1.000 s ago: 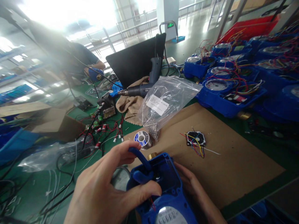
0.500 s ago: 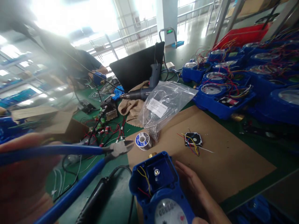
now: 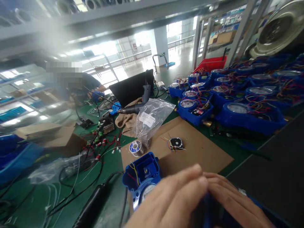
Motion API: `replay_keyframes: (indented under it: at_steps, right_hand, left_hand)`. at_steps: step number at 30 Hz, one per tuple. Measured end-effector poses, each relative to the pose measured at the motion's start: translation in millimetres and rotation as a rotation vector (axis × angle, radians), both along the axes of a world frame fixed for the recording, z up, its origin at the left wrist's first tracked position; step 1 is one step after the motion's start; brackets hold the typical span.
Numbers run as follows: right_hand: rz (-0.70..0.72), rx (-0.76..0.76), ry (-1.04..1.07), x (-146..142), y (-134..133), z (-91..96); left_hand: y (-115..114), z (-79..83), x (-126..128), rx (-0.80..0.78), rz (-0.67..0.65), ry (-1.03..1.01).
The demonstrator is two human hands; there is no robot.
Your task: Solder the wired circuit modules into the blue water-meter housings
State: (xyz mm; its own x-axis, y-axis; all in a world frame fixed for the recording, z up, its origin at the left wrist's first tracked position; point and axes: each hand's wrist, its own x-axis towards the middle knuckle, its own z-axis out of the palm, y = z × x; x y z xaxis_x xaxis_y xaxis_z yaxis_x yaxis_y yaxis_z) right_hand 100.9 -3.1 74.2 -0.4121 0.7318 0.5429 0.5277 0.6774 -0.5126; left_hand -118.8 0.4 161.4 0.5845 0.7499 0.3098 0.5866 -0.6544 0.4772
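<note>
My left hand (image 3: 173,201) and my right hand (image 3: 234,202) meet at the bottom centre, fingertips touching, fingers curled together over a dark blue object (image 3: 209,210) that is mostly hidden beneath them. Just left of my left hand lies an open blue meter housing (image 3: 142,172) with yellow and red wires inside and its dial partly covered by my fingers. It rests at the near edge of a brown cardboard sheet (image 3: 204,152).
On the cardboard lie a solder spool (image 3: 136,148), a small black board with coloured wires (image 3: 176,143) and a clear plastic bag (image 3: 152,117). A heat gun (image 3: 135,108) rests on cloth behind. Several blue meters (image 3: 249,110) crowd the right. A black tool handle (image 3: 91,205) and cables lie left. A co-worker sits far left.
The blue-handled cutters in my left hand have gone from view. Both hands have come together low in the foreground over a dark blue object. The view has lifted and pulled back.
</note>
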Motion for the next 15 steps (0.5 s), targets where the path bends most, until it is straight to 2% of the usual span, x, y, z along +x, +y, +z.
replay_keyframes:
  at_steps: [1, 3, 4, 5, 6, 8, 10, 13, 15]
  right_hand:
    - [-0.055, -0.007, -0.047, 9.1, 1.1, -5.8]
    - [-0.128, -0.006, -0.176, 27.9, 8.4, -20.1]
    - [-0.155, 0.006, -0.242, 36.8, 14.6, -28.2]
    - [-0.167, 0.028, -0.31, 44.8, 22.1, -36.4]
    - [-0.171, 0.062, -0.375, 51.4, 30.4, -44.2]
    - [-0.176, 0.063, -0.487, 59.8, 47.6, -56.4]
    - [-0.175, 0.028, -0.544, 61.8, 62.7, -61.9]
    - [-0.143, 0.003, -0.553, 57.8, 79.2, -58.8]
    - [-0.113, -0.015, -0.547, 54.6, 87.2, -54.0]
  left_hand:
    - [15.0, 9.3, 3.8, 0.047, -0.029, 0.013]
    - [51.4, 24.2, 14.1, 0.089, -0.005, 0.118]
    - [70.3, 28.4, 21.5, 0.125, 0.056, 0.243]
    - [87.7, 29.7, 30.5, 0.117, 0.07, 0.467]
    - [102.6, 28.0, 40.7, 0.078, 0.033, 0.568]
    - [123.0, 16.4, 62.3, 0.005, -0.006, 0.735]
    - [131.6, -1.6, 81.0, -0.061, 0.006, 0.852]
    - [133.8, -26.2, 95.5, -0.115, 0.069, 0.957]
    - [135.4, -35.6, 95.2, -0.119, 0.086, 0.968]
